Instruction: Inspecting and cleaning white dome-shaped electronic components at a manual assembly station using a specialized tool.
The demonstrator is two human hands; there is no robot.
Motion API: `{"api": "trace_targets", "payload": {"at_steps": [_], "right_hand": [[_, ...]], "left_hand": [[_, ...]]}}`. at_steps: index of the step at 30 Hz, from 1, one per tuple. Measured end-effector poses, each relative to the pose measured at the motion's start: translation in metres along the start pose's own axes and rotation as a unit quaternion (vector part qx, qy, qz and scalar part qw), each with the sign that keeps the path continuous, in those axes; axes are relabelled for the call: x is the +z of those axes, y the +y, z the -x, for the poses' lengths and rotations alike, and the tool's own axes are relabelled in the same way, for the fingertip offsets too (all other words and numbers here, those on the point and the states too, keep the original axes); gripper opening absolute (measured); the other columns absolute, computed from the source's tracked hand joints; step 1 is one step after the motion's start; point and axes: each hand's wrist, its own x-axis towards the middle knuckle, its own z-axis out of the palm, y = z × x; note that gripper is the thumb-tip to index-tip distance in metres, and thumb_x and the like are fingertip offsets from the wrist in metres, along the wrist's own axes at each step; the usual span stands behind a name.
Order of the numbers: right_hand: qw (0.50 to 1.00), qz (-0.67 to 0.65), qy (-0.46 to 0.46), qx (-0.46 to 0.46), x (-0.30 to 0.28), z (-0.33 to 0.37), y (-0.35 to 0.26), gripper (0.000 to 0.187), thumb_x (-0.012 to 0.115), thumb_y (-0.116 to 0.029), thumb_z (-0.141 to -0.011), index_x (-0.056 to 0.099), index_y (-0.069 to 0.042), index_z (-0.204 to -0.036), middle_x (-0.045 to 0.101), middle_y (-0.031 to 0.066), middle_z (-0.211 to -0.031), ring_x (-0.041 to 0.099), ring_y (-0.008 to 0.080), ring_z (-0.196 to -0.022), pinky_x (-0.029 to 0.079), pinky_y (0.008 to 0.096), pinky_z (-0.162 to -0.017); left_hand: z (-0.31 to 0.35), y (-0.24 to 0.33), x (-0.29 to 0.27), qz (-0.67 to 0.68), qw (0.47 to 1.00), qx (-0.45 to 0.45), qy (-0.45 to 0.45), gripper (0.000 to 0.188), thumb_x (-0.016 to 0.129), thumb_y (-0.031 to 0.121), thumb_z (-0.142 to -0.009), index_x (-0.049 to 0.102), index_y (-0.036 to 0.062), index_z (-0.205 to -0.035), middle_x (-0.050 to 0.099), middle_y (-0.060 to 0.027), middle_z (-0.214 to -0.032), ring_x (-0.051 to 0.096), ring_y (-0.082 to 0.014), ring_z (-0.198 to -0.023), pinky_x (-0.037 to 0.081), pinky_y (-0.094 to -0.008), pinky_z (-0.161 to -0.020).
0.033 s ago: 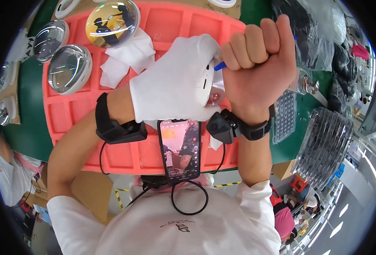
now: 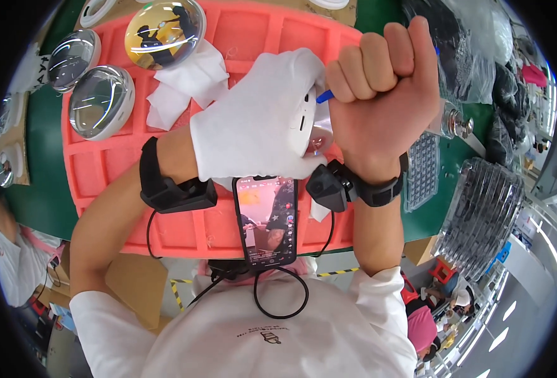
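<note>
My left hand (image 2: 247, 120), in a white glove, grips a round white-rimmed device (image 2: 305, 120) with small ports along its side. Part of a clear, shiny dome shows beside that rim, and the rest is hidden by my hands. My bare right hand (image 2: 382, 94) is curled closed close against the device. From its left side pokes the tip of a slim blue tool (image 2: 324, 96); the fingers hide most of it, so its kind cannot be made out. A phone (image 2: 266, 222) with a lit screen stands below my gloved hand.
A pink compartment tray (image 2: 105, 165) lies under everything. On it sit a yellow-pictured dome (image 2: 165, 34), a clear dome (image 2: 102, 103), another dome (image 2: 73, 60) and crumpled white cloth (image 2: 187, 79). Stacked clear plastic trays (image 2: 480, 217) and dark plastic bags (image 2: 445, 50) are at the right.
</note>
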Motion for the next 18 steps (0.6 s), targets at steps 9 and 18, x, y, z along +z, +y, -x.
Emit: {"api": "trace_targets", "payload": {"at_steps": [9,18], "right_hand": [[0.916,-0.336,-0.203,0.081,-0.012,-0.022,0.022,0.053,0.023,-0.036,-0.109,0.022,-0.017,-0.060,0.009,-0.0063,-0.047,0.008,0.0102,-0.037,0.014,0.0297,-0.037],[0.987,-0.088,-0.092,0.099,-0.002,-0.002,0.000,0.045,0.028,-0.033,-0.107,0.023,-0.016,-0.066,0.017,-0.0042,-0.053,0.013,0.0105,-0.046,0.015,0.0301,-0.045]], "left_hand": [[0.003,-0.006,-0.004,-0.031,0.999,-0.006,-0.033,0.068,0.086,0.019,-0.060,0.047,0.0012,-0.114,0.055,-0.0125,-0.107,0.057,-0.0261,-0.098,0.046,-0.0364,-0.083],[0.002,-0.007,0.000,-0.023,0.999,0.030,0.027,0.045,0.080,0.019,-0.062,0.050,-0.0014,-0.088,0.049,-0.0158,-0.084,0.050,-0.0348,-0.073,0.041,-0.0419,-0.066]]}}
